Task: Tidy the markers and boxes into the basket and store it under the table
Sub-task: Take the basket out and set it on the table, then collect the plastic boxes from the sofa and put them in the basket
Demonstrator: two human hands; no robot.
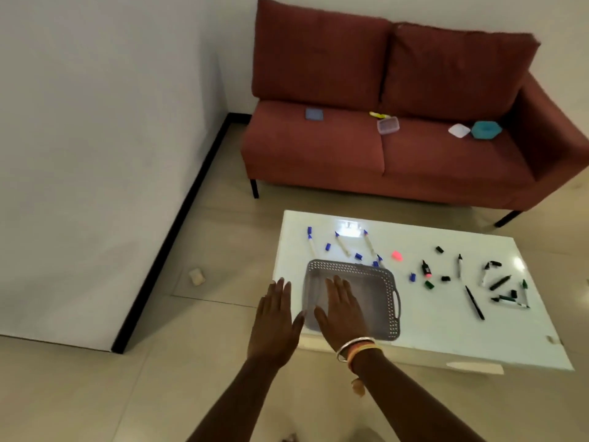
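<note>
Across white surface [430, 330], seeing markers [475, 302] and loose caps [359, 256] scattered, some too blurred to sort. Hiding part of grey basket [379, 301], at near left corner, behind right hand [342, 311]. Hovering left hand [274, 317] beside it, both hands flat, fingers straight, holding nothing.

1. We see a glossy white table [430, 333] on beige floor tiles [223, 244].
2. The basket [347, 267] at its near left corner is grey, its rim patterned with rows of small holes.
3. Toward the far left corner, the white markers [311, 242] carry blue caps, with loose blue caps [359, 256] among them.
4. Mid-table we spot a pink cap [397, 256].
5. By the right edge, the dark markers [500, 282] are black and green.
6. The sofa [318, 148] is rust red. On it sit a teal box [486, 129] and a blue-grey square [314, 114].
</note>
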